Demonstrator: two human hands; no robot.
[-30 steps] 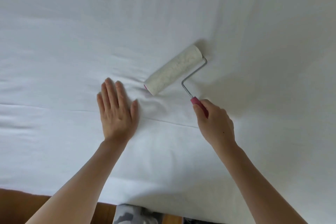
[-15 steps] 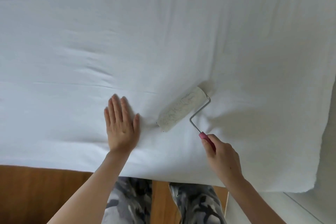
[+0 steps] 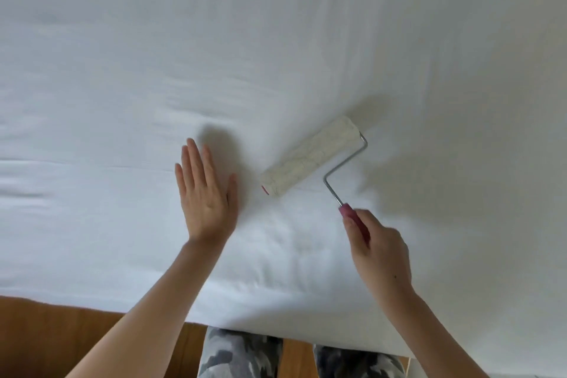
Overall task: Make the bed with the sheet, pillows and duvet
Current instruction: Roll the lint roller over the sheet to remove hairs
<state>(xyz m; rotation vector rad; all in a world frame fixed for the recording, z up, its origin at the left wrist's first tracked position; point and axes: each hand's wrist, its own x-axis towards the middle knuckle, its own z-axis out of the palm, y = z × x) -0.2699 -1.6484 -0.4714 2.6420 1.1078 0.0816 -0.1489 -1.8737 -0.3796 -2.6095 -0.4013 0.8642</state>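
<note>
A white sheet [image 3: 276, 55] covers the bed and fills almost the whole view, with a faint crease running left to right. My left hand [image 3: 205, 193] lies on it with straight fingers, palm down. My right hand [image 3: 379, 247] grips the pink handle of a lint roller [image 3: 310, 156]. The roller's white drum rests on the sheet just right of my left hand, angled up to the right. No pillows or duvet are in view.
The bed's near edge runs along the bottom, with a wooden floor [image 3: 55, 337] below it. My legs in camouflage trousers [image 3: 242, 356] stand against that edge.
The roller has gone toward me and then away again across the sheet. My left hand stays flat on the sheet beside it. The view shifted down and back up.
</note>
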